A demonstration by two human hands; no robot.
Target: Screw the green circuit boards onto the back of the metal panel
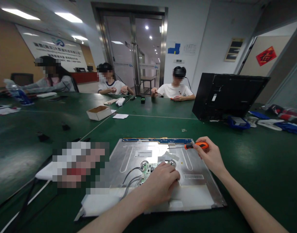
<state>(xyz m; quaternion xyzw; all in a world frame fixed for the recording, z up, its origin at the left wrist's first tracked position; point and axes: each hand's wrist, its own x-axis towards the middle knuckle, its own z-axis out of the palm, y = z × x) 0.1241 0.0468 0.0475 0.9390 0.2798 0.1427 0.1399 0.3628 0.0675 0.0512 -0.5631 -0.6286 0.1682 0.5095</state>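
Note:
A flat silver metal panel, apparently the back of a display, lies in front of me. Along its far edge runs a narrow blue circuit strip. My right hand grips a screwdriver by its orange and black handle; the thin shaft points left over the panel near that strip. My left hand is curled over the right part of a green circuit board at the panel's middle, fingertips hidden. Dark cables lead off the board's left side. A loose flap of silvery tape stands just beyond my left hand.
A large black monitor casing stands at the right, with blue and white gloves beside it. An open cardboard box sits beyond the panel. Cables cross the left side. Several people sit across the green table.

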